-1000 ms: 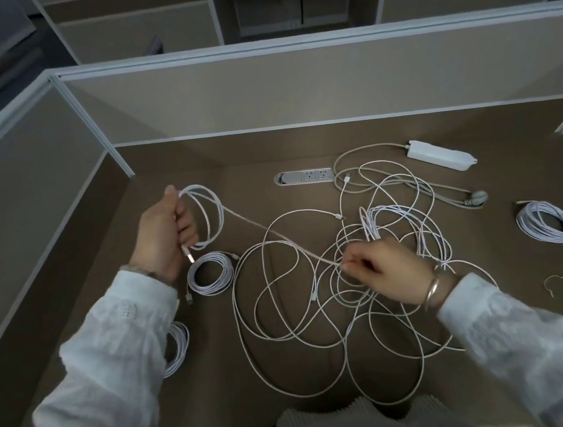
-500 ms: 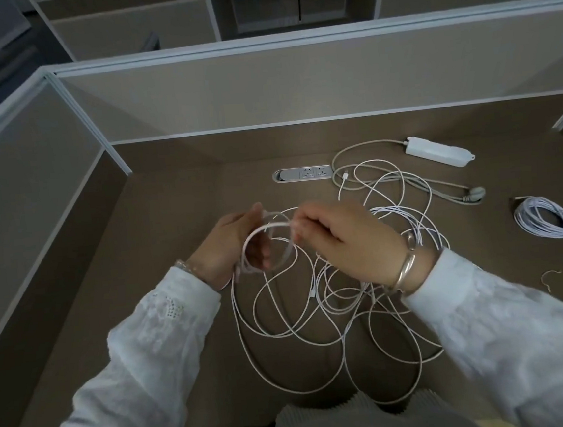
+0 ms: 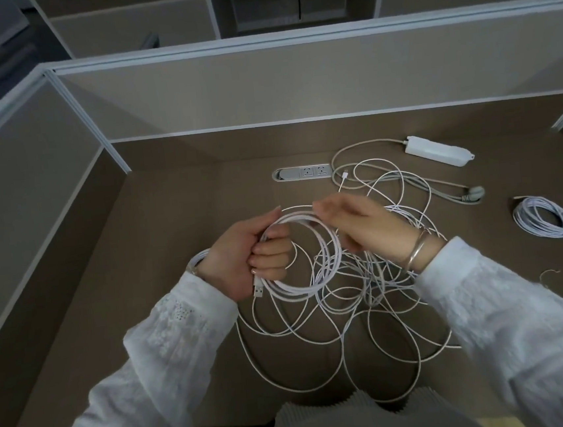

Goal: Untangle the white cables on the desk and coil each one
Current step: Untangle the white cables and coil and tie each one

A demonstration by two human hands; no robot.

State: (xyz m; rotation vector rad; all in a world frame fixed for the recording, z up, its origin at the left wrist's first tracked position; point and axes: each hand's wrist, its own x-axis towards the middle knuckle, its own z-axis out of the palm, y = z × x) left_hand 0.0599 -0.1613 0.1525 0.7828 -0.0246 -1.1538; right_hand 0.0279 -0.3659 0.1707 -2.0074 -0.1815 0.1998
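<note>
Left hand (image 3: 243, 258) is curled tight round one side of a part-wound coil (image 3: 306, 255) of white cable, held up over the desk (image 3: 178, 223) roughly mid-frame; the coil's loops stand close to upright, facing the camera, slightly taller than wide. Its USB plug (image 3: 258, 289) sticks out below the left fist, long axis pointing down and a bit toward the viewer. Right hand (image 3: 364, 226) pinches the top of the same coil between thumb and fingertips (image 3: 319, 207); that hand is motion-blurred so the exact finger layout is unclear. The two hands are close together, only the coil's width apart. From the coil the cable drops into the loose tangle (image 3: 351, 310) spread on the desk under and in front of both hands, reaching the near edge. How many separate cables are in the tangle: cannot tell. One small connector end (image 3: 345, 174) lies at the far side, pointing away toward the socket strip. Count of finished coils visible: one clearly, the wound bundle (image 3: 543, 217) lying flat at the right, well apart from the tangle; a second bundle (image 3: 196, 257) peeks out behind the left wrist, mostly hidden. One white power brick (image 3: 437, 150) at far right with a grey cord running to one round plug (image 3: 476, 193). One recessed socket strip (image 3: 302, 172) with two outlets. No readable writing or brand anywhere.
</note>
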